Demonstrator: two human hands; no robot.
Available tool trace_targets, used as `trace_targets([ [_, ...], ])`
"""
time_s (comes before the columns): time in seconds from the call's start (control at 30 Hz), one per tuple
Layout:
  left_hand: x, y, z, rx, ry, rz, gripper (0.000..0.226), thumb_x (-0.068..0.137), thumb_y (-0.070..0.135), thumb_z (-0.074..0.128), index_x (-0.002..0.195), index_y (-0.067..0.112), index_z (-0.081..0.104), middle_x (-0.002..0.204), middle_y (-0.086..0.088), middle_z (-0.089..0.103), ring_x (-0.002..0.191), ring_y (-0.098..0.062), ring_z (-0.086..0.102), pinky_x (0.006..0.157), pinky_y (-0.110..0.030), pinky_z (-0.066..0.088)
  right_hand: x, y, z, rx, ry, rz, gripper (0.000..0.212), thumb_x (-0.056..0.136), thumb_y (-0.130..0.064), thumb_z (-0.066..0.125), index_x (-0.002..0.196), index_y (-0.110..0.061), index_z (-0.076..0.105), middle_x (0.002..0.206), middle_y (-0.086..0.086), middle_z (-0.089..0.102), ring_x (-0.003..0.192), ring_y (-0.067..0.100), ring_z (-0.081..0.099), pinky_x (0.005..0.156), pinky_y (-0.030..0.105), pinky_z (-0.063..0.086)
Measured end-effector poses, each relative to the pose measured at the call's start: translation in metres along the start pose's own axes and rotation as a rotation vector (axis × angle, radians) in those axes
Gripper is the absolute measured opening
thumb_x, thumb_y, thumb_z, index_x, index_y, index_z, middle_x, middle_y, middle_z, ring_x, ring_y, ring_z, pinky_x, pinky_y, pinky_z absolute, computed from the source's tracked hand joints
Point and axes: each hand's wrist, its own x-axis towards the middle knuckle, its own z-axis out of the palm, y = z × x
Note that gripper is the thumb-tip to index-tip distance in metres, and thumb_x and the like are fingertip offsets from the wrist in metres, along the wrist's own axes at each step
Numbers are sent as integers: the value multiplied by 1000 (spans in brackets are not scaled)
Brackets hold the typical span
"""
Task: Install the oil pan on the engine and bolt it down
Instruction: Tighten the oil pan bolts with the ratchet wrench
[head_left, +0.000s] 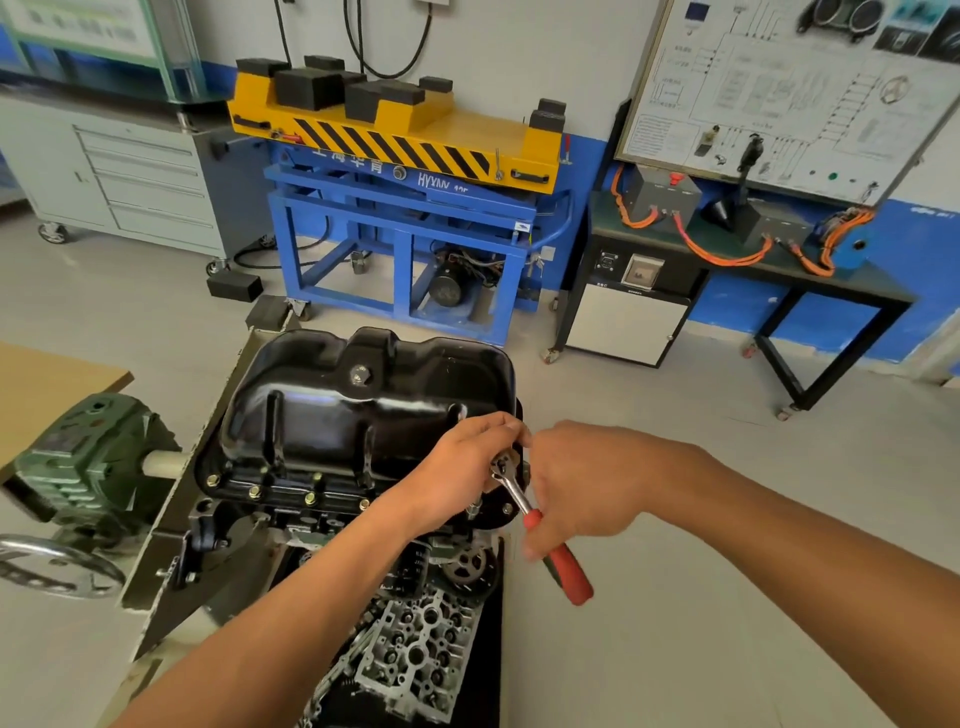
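Note:
A glossy black oil pan (353, 405) sits upside-up on the engine (415, 639), which is mounted on a stand. Several brass-coloured bolts (310, 500) stand along the pan's near flange. A ratchet wrench (563, 564) with a red handle and chrome head sits over the pan's near right corner. My left hand (462, 467) curls over the ratchet's head and steadies it. My right hand (576, 488) grips the red handle, with the lower fingers blurred.
A green gearbox with a handwheel (57, 566) sits at the left of the stand. Behind are a blue and yellow lift table (410, 171), a grey drawer cabinet (135, 171) and a training board on a black bench (779, 93). Grey floor lies to the right.

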Motion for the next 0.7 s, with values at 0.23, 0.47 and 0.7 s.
trace_targets([
  [0.23,-2,-4,-4,-15,12,-3,33,96,37,45,105,25,75,60,2,39,54,-13,35,54,-25,29,5,21,-10,-158,79,150,47,70,-50,83,49,-18,55,42,-8,50,51,12,51,49,26,38],
  [0.47,-7,-2,-2,33,-36,-6,36,109,31,36,129,18,63,58,8,40,54,-10,35,58,-25,30,14,23,-12,-390,416,182,43,86,-26,74,60,-24,39,65,-3,44,54,13,43,46,28,29],
  [0.7,-12,4,-1,31,-128,38,54,102,51,40,132,11,58,55,4,27,54,-15,22,56,-25,23,26,24,-7,-373,573,80,13,94,-21,58,81,-23,57,74,-3,51,66,19,54,51,30,36],
])
